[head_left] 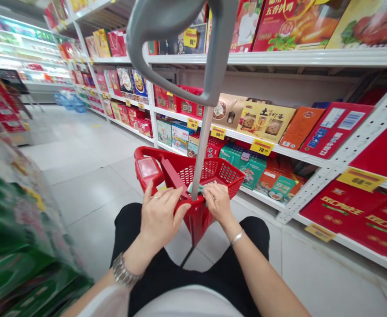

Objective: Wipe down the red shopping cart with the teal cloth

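Observation:
A red plastic shopping basket [149, 152] with a mesh side sits in front of me, low over my black-clad legs. My left hand [162, 218], wearing a ring and a metal wristwatch, lies over the near rim with its fingers toward the pole. My right hand [218, 203], with a bangle at the wrist, curls on the rim just beyond the pole. A grey metal pole [201, 149] rises from the basket to a curved grey handle [167, 35], which neither hand touches. A teal item [196, 189] lies in the basket, mostly hidden by my hands.
White metal shelves [272, 59] on the right hold boxed goods with yellow price tags. A blurred display of green boxes [11, 229] stands close on the left. Pale floor tiles [90, 193] run down the aisle to blue water bottles [69, 102].

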A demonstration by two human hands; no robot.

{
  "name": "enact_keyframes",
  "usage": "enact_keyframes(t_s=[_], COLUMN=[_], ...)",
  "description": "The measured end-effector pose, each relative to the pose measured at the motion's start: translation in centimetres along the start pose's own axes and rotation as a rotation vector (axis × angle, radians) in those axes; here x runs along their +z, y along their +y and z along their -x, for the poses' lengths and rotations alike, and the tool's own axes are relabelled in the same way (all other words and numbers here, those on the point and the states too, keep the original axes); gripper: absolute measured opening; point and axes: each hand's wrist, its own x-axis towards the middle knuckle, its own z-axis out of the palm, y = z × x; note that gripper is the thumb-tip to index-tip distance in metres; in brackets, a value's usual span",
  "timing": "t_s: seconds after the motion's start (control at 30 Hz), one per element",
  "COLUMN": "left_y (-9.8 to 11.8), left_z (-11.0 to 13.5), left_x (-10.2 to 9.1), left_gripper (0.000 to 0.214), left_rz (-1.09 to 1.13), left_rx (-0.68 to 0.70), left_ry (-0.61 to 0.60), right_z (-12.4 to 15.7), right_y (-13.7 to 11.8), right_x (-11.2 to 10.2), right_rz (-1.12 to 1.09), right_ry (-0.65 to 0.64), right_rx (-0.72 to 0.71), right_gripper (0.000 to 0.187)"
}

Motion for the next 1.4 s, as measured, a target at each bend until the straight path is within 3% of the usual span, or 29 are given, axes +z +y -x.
enact_keyframes(t_s=[0.3,0.5,0.73,0.9,1.03,1.17,1.27,1.4], left_y=[-6.8,-10.4,-10.4,-9.2,-8.7,-9.0,-9.4,-9.2], left_z=[-1.0,-2.2,-2.6,-2.4,-2.1,-2.0,-1.8,-1.1], left_x=[0.2,0.5,1.1,1.8,1.8,1.5,1.3,1.1], left_gripper=[0.033,0.037,0.036,0.037,0.037,0.037,0.036,0.03], left_rz=[-0.088,-0.045,-0.022,-0.029,-0.058,-0.091,-0.126,-0.164], left_rx=[-0.055,-0.129,-0.137,-0.124,-0.129,-0.072,-0.002,0.102], left_ry=[0.125,0.165,0.178,0.251,0.246,0.238,0.263,0.311], right_z=[-0.4,1.0,2.3,1.9,0.8,-0.5,-0.4,1.1], right_y=[8.4,9.7,10.4,8.3,2.5,-2.0,-2.1,1.6], right_x=[0.3,0.6,0.6,2.3,4.6,5.4,5.3,4.6], right_rz=[0.343,0.398,0.355,0.245,0.007,-0.171,-0.21,-0.13], right_ry=[-0.148,-0.102,-0.017,0.049,0.068,0.029,0.015,0.04], right_rx=[0.262,0.329,0.36,0.404,0.251,0.147,0.096,0.113], right_gripper=[0.031,0.033,0.031,0.031,0.031,0.031,0.032,0.032])
